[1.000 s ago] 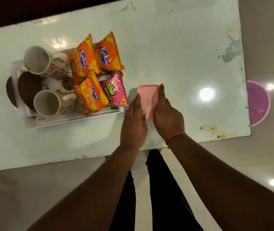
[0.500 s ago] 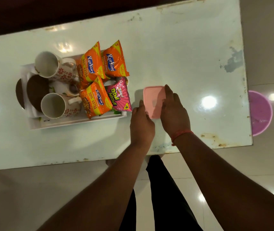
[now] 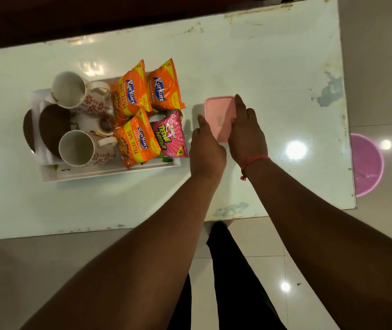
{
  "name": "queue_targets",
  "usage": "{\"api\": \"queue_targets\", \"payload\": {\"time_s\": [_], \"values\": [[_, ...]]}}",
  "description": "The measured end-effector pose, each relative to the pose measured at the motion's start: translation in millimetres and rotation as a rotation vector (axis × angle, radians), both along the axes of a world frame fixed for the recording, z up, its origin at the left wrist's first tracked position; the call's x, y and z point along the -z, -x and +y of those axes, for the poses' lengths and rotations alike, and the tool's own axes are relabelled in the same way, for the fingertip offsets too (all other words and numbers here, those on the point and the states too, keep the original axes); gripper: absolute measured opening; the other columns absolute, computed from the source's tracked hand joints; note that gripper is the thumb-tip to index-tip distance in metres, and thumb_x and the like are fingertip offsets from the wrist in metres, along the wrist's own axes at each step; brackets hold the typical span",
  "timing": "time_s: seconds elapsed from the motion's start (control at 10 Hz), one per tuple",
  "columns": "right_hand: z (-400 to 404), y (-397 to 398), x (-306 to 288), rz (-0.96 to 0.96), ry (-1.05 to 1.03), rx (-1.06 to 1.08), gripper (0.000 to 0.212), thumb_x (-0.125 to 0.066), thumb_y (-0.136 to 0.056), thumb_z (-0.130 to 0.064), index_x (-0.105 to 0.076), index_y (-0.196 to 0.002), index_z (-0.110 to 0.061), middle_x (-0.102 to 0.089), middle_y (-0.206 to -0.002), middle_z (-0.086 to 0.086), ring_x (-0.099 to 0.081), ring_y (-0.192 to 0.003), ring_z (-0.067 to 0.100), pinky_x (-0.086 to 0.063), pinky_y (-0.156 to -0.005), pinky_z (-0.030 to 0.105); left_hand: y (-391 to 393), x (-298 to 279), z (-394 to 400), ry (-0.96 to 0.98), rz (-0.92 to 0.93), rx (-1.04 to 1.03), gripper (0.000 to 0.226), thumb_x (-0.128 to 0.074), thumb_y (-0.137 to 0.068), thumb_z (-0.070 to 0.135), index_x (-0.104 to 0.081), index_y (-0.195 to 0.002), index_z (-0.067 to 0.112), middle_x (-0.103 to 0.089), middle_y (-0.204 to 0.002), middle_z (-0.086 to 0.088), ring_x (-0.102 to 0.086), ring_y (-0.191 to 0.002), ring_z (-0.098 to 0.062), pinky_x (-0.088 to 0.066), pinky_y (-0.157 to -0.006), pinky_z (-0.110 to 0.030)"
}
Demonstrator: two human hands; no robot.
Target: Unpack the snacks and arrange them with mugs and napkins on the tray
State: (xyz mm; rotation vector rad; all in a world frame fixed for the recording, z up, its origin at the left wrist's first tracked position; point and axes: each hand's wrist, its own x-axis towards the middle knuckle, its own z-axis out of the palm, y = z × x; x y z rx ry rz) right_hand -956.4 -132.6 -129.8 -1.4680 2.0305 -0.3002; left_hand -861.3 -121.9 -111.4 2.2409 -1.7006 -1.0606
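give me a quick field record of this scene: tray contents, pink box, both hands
tray: white, on the table, left of the pink box
mugs: two, floral, the far mug and the near mug
snacks: three orange Kurkure packets, one pink Bingo packet
pink box: lid on, on the table, right of the tray
left hand: fingers at the box's left side
right hand: fingers over the box's right edge
floor: pink tub beside the table

White table (image 3: 249,58), glossy, paint chipped along edges, bluish worn patch near its right end. Pale tiled floor (image 3: 380,67) with ceiling-light reflections. Pink-purple plastic tub (image 3: 366,165) on the floor just past the table's right edge. Black trouser legs (image 3: 228,277) below the table's near edge.
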Motion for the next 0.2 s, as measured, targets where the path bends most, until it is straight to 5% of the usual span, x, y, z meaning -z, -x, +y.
{"api": "queue_targets", "payload": {"time_s": [0.2], "values": [[3,0,-6,0.034,0.046,0.149,0.06,-0.034,-0.103,-0.023,-0.01,-0.158,-0.025,-0.043,-0.137,0.014,-0.062,-0.092,0.038,-0.045,-0.068,0.038,-8,-23,14,0.135,-0.016,0.041,0.077,-0.056,-0.095,0.004,-0.012,-0.158,0.009,-0.049,-0.144,-0.015,-0.059,-0.12,-0.03,-0.054,-0.084,-0.033]]}}
